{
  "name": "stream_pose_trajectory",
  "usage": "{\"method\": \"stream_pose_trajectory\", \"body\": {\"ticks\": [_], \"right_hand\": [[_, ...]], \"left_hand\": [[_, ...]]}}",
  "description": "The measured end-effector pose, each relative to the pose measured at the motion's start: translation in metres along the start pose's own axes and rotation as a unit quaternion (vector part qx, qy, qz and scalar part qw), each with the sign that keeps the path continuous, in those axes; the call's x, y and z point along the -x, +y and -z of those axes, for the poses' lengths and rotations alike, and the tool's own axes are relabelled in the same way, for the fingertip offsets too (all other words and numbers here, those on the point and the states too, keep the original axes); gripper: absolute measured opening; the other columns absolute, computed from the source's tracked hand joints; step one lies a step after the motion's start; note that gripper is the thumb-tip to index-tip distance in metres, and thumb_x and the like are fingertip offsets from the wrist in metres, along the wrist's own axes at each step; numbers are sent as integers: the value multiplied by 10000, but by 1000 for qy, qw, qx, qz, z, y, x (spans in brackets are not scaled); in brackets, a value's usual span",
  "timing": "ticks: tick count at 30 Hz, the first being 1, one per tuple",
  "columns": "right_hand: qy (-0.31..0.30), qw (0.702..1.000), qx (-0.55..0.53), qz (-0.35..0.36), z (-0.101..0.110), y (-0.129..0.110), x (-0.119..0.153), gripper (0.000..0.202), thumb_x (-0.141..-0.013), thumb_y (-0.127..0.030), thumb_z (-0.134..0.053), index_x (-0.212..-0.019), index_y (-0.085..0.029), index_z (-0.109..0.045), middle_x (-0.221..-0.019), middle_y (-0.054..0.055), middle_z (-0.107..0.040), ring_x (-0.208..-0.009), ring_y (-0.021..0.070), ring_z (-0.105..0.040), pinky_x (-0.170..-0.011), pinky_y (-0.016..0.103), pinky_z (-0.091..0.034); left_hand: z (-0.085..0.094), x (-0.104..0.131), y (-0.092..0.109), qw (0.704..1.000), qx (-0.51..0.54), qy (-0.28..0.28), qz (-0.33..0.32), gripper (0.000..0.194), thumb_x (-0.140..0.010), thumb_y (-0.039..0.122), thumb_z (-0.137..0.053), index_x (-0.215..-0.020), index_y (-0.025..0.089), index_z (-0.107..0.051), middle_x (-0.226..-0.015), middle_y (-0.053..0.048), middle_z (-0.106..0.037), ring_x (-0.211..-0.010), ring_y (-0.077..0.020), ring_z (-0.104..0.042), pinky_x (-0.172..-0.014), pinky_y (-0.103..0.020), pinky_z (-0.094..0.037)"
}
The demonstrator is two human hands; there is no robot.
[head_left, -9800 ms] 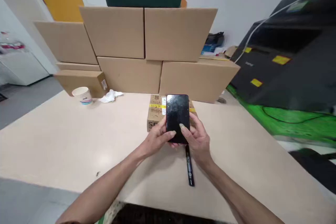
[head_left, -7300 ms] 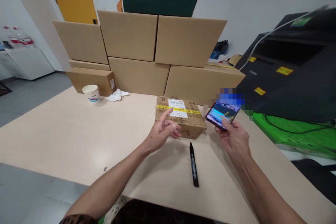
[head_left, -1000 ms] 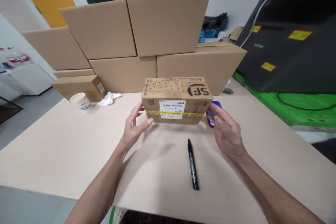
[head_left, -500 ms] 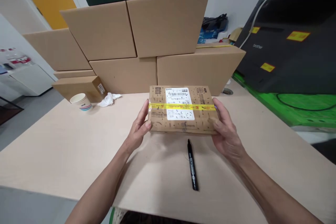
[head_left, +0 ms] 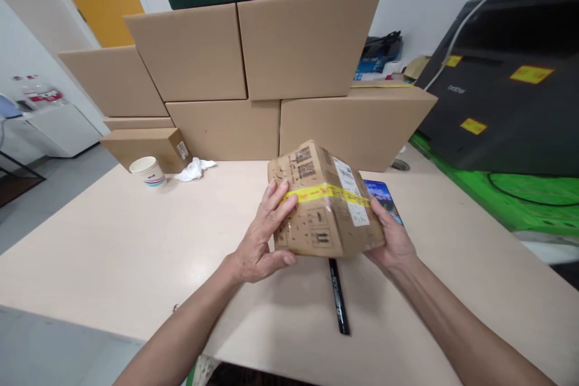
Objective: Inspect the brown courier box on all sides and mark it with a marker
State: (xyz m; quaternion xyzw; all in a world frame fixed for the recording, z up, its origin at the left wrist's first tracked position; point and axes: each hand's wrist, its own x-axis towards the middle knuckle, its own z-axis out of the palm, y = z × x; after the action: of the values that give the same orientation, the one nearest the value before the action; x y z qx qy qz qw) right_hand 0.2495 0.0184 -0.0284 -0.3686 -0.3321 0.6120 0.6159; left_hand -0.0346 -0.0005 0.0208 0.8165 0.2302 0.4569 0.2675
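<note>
A small cardboard box [head_left: 323, 223] with yellow tape round it and a white label is held tilted above the table. Its side face turns toward my left hand [head_left: 266, 235], whose fingers lie spread against that face and the tape. My right hand [head_left: 393, 238] grips the box's right edge, thumb side on top, the fingers partly hidden beneath. Under the box lies a black marker pen [head_left: 340, 301], its upper end covered. Behind my right hand a phone [head_left: 384, 199] with a lit screen shows on the table.
Large cardboard boxes [head_left: 221, 129] are stacked along the back of the table [head_left: 113, 253]. A paper cup [head_left: 147, 172], a crumpled tissue [head_left: 194, 170] and a flatter carton [head_left: 140, 145] stand at the back left. At right is a big black Brother machine [head_left: 488, 102] on a green surface.
The box has been turned so its left side face shows, and it is lifted and tilted. My left fingers have moved onto that face. The phone has come into sight behind it.
</note>
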Motion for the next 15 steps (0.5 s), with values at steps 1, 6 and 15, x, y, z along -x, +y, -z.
{"method": "stream_pose_trajectory", "body": {"ticks": [1, 6, 15], "right_hand": [[1, 1000, 4, 1, 1, 0, -1, 298, -853, -557, -695, -947, -288, -778, -934, 32, -838, -1059, 341, -772, -989, 571, -603], [1, 999, 49, 16, 0, -2, 1, 338, -830, -588, -714, -967, -287, -784, -996, 38, -834, -1132, 347, -744, -1003, 560, -596], [-18, 997, 70, 30, 11, -1, 1, 320, -848, -576, -707, -990, -297, -775, -1041, 32, -830, -1140, 343, -741, -1011, 569, -590]], "left_hand": [[-2, 1, 3, 1000, 10, -8, 1, 711, -947, 608, -556, -1595, 420, -330, -1713, -15, -266, -1605, -373, -83, -1285, -650, -14], [-14, 5, 13, 999, 22, 29, 11, 1157, -828, 542, -766, -1639, 422, 50, -1745, -12, 145, -1590, -399, 131, -1279, -665, -26], [-12, 1, 11, 993, 46, 66, 82, 1346, -690, 657, -832, -1658, 335, 47, -1681, -129, -58, -1580, -451, 50, -1284, -660, -119]]}}
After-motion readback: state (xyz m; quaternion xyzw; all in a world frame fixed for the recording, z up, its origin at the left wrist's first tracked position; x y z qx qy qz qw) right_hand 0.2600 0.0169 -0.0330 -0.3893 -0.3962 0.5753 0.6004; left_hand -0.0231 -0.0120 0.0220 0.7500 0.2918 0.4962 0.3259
